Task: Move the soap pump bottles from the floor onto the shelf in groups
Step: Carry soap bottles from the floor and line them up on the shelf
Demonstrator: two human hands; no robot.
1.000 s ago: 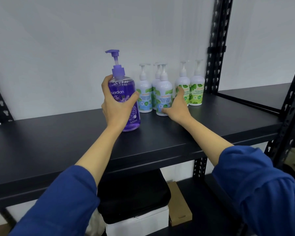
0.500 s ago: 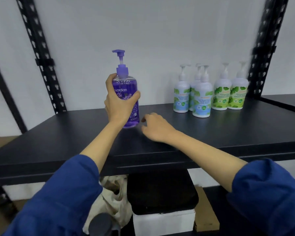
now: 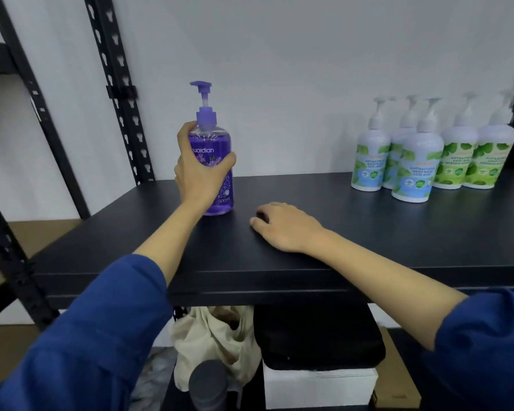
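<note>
Left hand [image 3: 201,173] stays wrapped around the clear purple pump bottle [image 3: 212,161], now standing on the black shelf [image 3: 353,232], well apart from the 5 white bottles [image 3: 428,155]. Right hand [image 3: 285,225] pulled back, resting empty and loosely curled. Looks like a new group.

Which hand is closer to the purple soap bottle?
The left hand. It is wrapped around the purple soap bottle, which stands on the black shelf. The right hand lies flat on the shelf beside it, not touching.
</note>
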